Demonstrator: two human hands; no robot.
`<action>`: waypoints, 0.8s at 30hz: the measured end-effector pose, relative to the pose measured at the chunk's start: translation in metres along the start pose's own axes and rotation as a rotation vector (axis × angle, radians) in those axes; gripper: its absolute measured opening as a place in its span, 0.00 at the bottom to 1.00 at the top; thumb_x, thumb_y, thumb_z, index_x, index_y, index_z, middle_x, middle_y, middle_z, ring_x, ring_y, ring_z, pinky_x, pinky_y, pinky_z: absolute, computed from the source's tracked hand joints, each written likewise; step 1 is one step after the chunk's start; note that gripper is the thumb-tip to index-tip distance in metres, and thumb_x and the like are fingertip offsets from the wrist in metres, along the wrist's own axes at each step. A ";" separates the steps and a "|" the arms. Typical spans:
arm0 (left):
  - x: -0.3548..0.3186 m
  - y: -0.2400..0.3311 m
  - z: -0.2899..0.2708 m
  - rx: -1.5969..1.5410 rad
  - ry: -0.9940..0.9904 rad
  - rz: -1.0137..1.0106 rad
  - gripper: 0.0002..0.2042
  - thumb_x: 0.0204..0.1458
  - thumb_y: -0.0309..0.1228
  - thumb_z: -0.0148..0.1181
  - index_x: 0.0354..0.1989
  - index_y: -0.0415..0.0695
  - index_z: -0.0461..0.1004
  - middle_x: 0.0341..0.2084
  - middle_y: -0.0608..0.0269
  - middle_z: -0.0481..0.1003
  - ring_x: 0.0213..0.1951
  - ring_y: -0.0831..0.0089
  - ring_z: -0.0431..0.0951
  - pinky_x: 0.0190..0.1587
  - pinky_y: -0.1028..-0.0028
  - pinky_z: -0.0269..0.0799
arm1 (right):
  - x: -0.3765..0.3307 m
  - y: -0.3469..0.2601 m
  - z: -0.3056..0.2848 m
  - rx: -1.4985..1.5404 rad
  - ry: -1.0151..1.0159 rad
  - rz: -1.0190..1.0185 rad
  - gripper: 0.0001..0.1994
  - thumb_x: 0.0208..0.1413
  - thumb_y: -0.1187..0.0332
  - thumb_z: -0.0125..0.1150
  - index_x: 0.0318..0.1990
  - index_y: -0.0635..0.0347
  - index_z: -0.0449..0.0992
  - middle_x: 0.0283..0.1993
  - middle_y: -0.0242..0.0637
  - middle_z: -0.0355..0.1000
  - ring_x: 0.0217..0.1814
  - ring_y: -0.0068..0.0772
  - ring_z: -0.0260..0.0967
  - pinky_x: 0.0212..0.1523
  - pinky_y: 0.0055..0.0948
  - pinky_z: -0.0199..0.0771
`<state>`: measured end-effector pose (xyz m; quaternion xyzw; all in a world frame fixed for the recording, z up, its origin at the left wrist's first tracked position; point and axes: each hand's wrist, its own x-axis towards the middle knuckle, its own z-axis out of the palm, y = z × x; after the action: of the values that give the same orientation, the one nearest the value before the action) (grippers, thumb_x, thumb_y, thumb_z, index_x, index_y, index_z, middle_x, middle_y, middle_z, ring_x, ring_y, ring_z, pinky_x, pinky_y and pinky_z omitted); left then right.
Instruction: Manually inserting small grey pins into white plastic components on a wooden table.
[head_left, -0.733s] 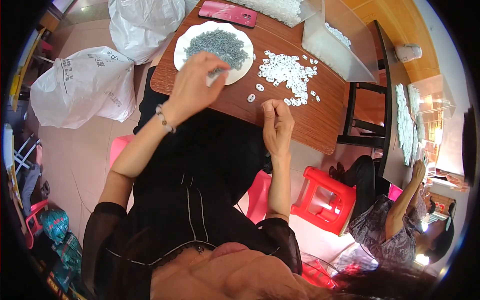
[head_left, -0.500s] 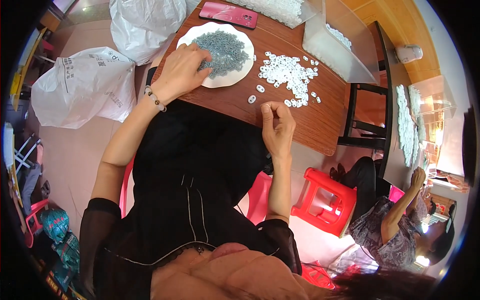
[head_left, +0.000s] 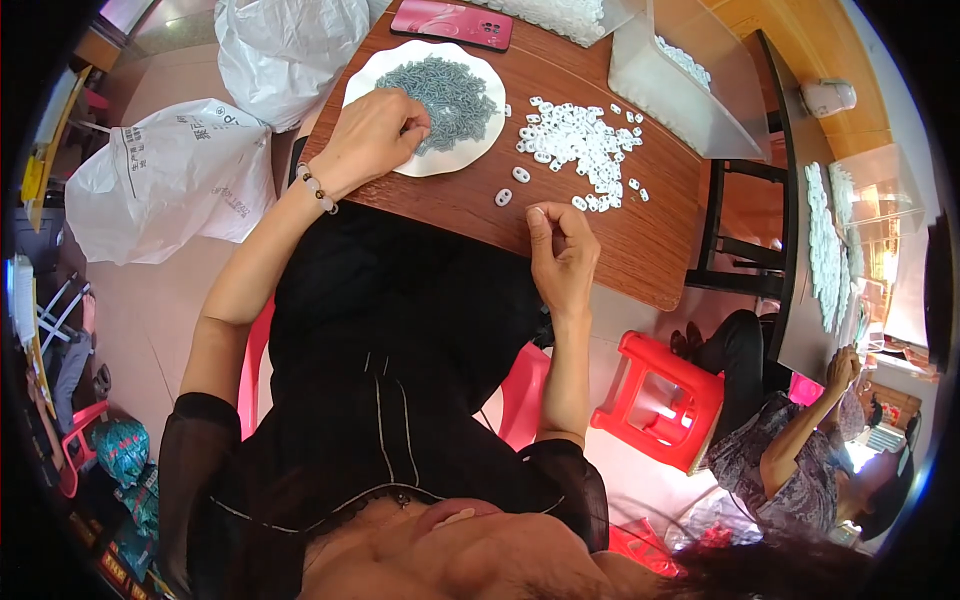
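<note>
A white plate with a wavy rim [head_left: 484,151] holds a heap of small grey screw-like pieces [head_left: 455,100]. Over its near-left part is my left hand [head_left: 372,138], thumb and fingers pinched together; whatever they grip is hidden. By the table's near edge, my right hand [head_left: 563,258] is closed with thumb against forefinger, and anything between them is too small to make out. Just beyond it lie two loose white oval pieces, one farther [head_left: 521,174] and one nearer [head_left: 503,198], each with two holes. A spread pile of like white pieces [head_left: 570,140] covers the wooden table's [head_left: 640,250] middle right.
A pink phone [head_left: 450,24] lies at the far edge. Clear-walled bins [head_left: 655,105] of white pieces stand at the far right. White sacks [head_left: 165,185] sit on the floor at left. A red stool [head_left: 660,400] and a seated person [head_left: 790,460] are at right.
My left hand's fingers have drawn together into a pinch and lifted slightly from the grey pieces. My right hand keeps its pinch in nearly the same place. The view has shifted a little.
</note>
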<state>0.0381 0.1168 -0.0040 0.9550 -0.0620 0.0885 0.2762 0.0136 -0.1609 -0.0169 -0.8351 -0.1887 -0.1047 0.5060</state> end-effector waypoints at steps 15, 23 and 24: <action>0.007 -0.008 0.000 -0.580 0.072 -0.176 0.11 0.58 0.33 0.56 0.32 0.36 0.76 0.21 0.69 0.74 0.24 0.86 0.66 0.26 0.81 0.62 | -0.002 0.000 0.001 0.191 -0.102 0.299 0.07 0.60 0.70 0.59 0.38 0.65 0.78 0.32 0.29 0.75 0.31 0.15 0.67 0.31 0.16 0.67; -0.009 0.052 0.014 -0.830 -0.027 -0.093 0.07 0.59 0.28 0.55 0.34 0.37 0.74 0.24 0.70 0.73 0.28 0.86 0.69 0.31 0.83 0.65 | 0.003 -0.010 -0.005 0.402 -0.031 0.364 0.06 0.59 0.71 0.59 0.40 0.64 0.77 0.30 0.28 0.75 0.27 0.11 0.66 0.27 0.13 0.64; -0.012 0.059 0.016 -0.846 -0.040 -0.077 0.07 0.59 0.28 0.55 0.34 0.37 0.74 0.24 0.70 0.73 0.28 0.86 0.69 0.31 0.83 0.65 | 0.003 -0.011 -0.007 0.396 -0.016 0.365 0.06 0.59 0.72 0.59 0.40 0.64 0.77 0.30 0.28 0.75 0.27 0.11 0.65 0.27 0.13 0.64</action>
<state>0.0192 0.0599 0.0107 0.7606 -0.0628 0.0262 0.6457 0.0118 -0.1625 -0.0038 -0.7408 -0.0558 0.0338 0.6686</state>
